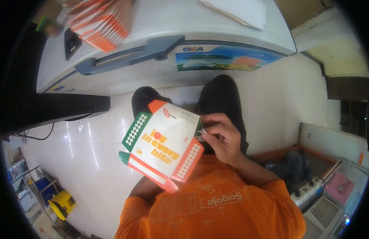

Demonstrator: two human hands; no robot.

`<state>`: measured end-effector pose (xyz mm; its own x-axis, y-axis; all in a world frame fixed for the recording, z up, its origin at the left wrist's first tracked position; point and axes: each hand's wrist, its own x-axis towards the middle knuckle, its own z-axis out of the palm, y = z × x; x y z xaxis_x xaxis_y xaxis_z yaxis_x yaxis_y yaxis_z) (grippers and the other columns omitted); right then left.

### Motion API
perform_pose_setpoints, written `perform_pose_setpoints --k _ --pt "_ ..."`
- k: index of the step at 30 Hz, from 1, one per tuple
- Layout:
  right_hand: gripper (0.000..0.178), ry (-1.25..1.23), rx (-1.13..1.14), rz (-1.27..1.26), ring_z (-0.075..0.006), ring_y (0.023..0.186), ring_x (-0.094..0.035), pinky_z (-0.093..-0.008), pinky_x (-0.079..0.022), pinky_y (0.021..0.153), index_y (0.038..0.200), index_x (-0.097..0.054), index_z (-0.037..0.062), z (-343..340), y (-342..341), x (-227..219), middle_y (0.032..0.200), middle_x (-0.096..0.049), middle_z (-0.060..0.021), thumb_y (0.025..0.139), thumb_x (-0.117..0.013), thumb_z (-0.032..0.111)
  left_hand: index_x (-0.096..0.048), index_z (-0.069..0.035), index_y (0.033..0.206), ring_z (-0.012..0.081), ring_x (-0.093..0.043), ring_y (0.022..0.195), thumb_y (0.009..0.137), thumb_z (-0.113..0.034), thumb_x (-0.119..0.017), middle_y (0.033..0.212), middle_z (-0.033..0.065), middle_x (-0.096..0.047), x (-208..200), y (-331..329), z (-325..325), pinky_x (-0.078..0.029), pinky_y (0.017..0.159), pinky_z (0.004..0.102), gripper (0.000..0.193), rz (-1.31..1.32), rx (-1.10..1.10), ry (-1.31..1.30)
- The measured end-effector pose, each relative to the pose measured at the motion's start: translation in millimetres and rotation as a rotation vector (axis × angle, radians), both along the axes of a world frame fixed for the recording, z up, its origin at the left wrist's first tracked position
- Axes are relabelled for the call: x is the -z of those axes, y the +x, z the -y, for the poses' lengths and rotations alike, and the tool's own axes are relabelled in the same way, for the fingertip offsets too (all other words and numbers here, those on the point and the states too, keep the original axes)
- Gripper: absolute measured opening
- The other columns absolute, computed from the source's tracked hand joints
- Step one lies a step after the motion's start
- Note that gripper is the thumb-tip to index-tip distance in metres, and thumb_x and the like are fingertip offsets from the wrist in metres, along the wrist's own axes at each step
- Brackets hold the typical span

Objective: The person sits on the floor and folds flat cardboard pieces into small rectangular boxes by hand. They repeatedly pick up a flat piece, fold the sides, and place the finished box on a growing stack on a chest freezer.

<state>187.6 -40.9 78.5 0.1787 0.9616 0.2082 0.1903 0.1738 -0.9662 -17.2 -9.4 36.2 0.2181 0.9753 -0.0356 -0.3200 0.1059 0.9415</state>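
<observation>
A partly folded food carton (158, 139), white with orange lettering and green and red-orange patterned sides, is held above my lap with its flaps spread. At its right edge my right hand (223, 137) pinches a small flap between thumb and fingers. My left forearm (146, 189) runs up underneath the carton's lower edge. The carton covers my left hand, so its fingers do not show.
Ahead stands a white chest freezer (124, 77) with a grey handle (128, 55). On its lid lie a stack of folded orange-and-white cartons (101, 26), a phone (72, 43) and white sheets (240, 12). A power strip (307, 190) sits at right; a yellow object (62, 204) is at lower left.
</observation>
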Motion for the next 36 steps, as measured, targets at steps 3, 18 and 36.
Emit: perform_pose_setpoints --k 3,18,36 --pt "0.014 0.066 -0.083 0.198 -0.0285 0.104 -0.066 -0.0335 -0.055 0.08 0.094 -0.067 -0.0002 -13 3 -3 0.118 -0.061 -0.0167 0.083 -0.074 -0.005 -0.062 0.005 0.119 0.0195 -0.059 0.112 0.098 0.002 -0.053 0.12 0.0114 -0.064 0 -3 1 -0.046 0.098 0.0366 0.023 -0.007 -0.022 -0.007" --pt "0.029 0.093 -0.12 0.275 -0.0327 0.112 -0.056 -0.0418 -0.044 0.098 0.118 -0.069 0.0067 -5 13 7 0.113 -0.062 -0.0148 0.09 -0.065 0.007 -0.06 0.006 0.125 0.0206 -0.054 0.122 0.099 0.001 -0.051 0.13 0.0125 -0.06 29 38 3 -0.042 0.104 0.0389 0.028 -0.139 -0.142 0.128" --pt "0.028 -0.422 -0.197 -1.051 -0.0102 0.084 -0.057 -0.0304 -0.045 0.071 0.121 -0.063 0.0029 -21 18 39 0.104 -0.066 -0.002 0.098 -0.059 0.017 -0.054 0.009 0.133 0.0237 -0.057 0.124 0.101 -0.017 -0.053 0.134 0.0165 -0.061 -4 -7 -12 -0.042 0.106 0.039 0.041 0.152 0.064 0.007"
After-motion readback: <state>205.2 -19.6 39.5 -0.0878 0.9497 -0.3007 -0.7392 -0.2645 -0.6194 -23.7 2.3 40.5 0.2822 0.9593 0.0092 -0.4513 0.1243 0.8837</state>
